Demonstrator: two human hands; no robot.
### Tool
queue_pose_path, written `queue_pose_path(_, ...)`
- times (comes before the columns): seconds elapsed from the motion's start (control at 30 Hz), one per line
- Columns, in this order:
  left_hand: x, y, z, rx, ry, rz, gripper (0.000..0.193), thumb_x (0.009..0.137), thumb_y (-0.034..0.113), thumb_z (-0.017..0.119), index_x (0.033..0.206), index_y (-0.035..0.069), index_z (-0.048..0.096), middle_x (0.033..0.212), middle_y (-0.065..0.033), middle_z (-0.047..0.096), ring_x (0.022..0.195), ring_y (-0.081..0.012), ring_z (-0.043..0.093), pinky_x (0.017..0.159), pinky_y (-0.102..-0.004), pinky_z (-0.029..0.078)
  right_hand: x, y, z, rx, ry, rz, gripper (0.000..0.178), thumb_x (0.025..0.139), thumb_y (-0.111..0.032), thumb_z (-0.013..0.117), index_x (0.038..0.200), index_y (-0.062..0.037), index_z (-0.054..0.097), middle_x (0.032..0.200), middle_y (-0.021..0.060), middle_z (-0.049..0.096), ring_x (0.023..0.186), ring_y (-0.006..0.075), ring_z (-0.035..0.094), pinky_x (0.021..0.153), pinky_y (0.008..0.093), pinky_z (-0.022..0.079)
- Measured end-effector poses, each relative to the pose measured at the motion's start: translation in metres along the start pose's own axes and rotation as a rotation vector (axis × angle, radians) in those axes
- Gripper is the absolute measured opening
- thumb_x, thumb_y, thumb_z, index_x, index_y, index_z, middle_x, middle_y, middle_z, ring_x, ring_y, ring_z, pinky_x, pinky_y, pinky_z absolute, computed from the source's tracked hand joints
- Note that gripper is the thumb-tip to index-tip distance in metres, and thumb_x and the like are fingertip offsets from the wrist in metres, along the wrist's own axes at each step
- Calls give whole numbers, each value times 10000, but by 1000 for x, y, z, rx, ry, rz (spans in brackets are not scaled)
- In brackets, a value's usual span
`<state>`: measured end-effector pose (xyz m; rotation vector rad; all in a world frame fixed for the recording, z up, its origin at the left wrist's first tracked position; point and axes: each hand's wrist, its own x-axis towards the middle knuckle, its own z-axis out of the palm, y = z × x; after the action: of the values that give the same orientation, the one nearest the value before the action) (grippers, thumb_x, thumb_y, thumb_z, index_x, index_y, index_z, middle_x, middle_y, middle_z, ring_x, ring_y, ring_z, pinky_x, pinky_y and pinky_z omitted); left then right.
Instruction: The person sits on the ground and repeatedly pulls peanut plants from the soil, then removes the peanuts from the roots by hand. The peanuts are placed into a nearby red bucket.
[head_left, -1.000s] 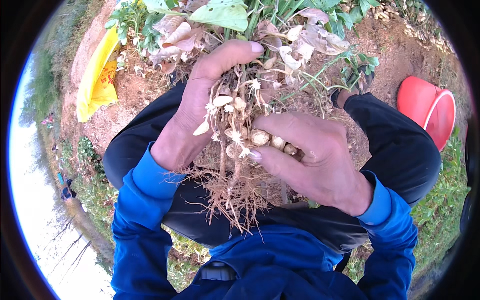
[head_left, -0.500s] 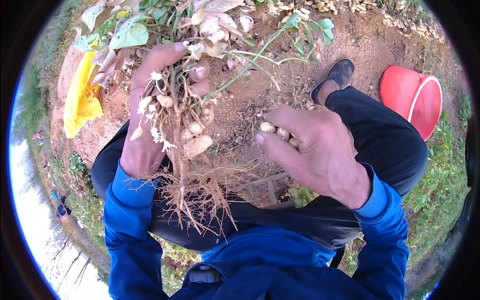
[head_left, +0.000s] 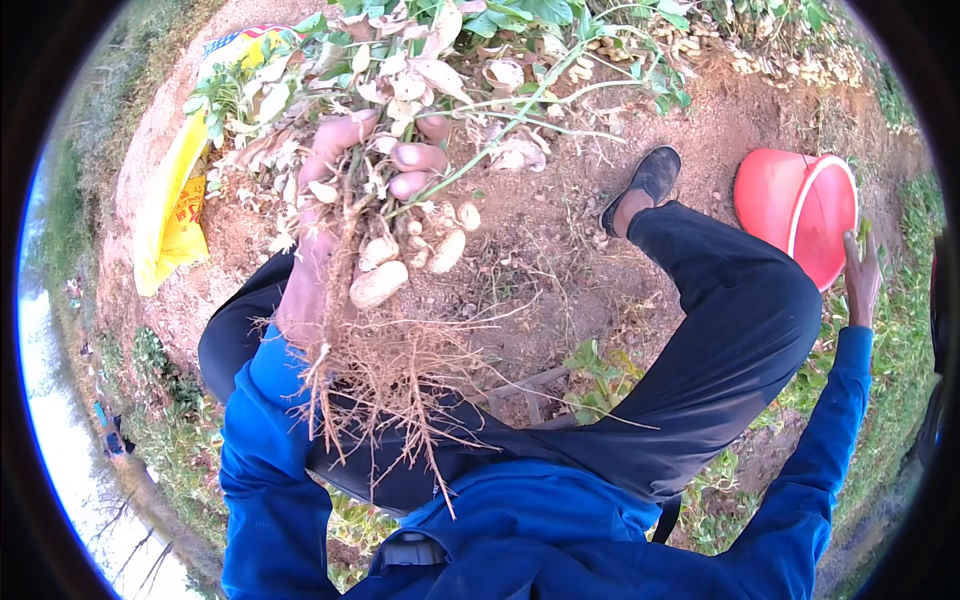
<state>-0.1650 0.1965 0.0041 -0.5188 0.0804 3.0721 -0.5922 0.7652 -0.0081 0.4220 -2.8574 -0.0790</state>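
The left hand (head_left: pixel 323 170) is gripping a plant (head_left: pixel 339 262), unpicked peanuts (head_left: pixel 378 285) dangling below. The right hand (head_left: pixel 862 282), grip unclear, is hovering beside a bucket (head_left: pixel 768 198).

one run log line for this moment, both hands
left hand: gripping peanut plant | right hand: beside red bucket, contact unclear | peanuts: clustered near roots

leafy peanut plant (head_left: pixel 344 235), pale pods (head_left: pixel 378 285), tangled bare roots (head_left: pixel 385 372); red bucket (head_left: pixel 763 192) at right
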Motion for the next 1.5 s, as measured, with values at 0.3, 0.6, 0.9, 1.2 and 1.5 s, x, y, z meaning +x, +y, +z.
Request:
queue_pose_path(0.3, 4, -3, -2, -62, -100, 14, 405, 988, 343, 501, 1202, 5, 443, 870, -20, 497, 789, -148, 547, 684, -288, 529, -154, -357, -124, 1374, -704, -294, 244, 904, 7, 654, 1148, 8, 658, 1099, 67, 669, 976, 126, 635, 785, 260, 529)
queue_pose_path(0.6, 10, -1, 2, -143, -162, 18, 413, 981, 350, 511, 1203, 11, 434, 869, -22, 502, 791, -150, 551, 682, -284, 528, -191, -466, -106, 1725, -972, -527, 714, 776, -54, 773, 1387, -5, 408, 1360, 188, 559, 1257, 315, 565, 974, 412, 517)
queue_pose_path(0.9, 3, -15, 2, -200, -184, 24, 426, 969, 361, 528, 1202, 21, 423, 875, -27, 510, 796, -152, 555, 681, -276, 526, -197, -476, -108, 1725, -893, -426, 411, 777, -5, 739, 1106, 4, 493, 1236, 124, 646, 1138, 259, 615, 797, 362, 556)
queue_pose_path(1.2, 15, -14, -19, -155, -174, 25, 425, 952, 340, 563, 1194, 19, 423, 906, -27, 516, 812, -137, 563, 712, -253, 514, -205, -477, -113, 1618, -948, -278, 436, 794, -46, 754, 1140, 76, 520, 1085, 195, 659, 904, 222, 682, 776, 343, 566)
queue_pose_path(1.5, 17, -14, -4, -135, -154, 12, 434, 961, 322, 555, 1218, -1, 420, 923, -32, 511, 813, -147, 535, 731, -266, 486, -199, -476, -106, 1579, -825, -337, 434, 770, -46, 769, 1153, 48, 590, 992, 147, 674, 810, 182, 648, 688, 331, 526)
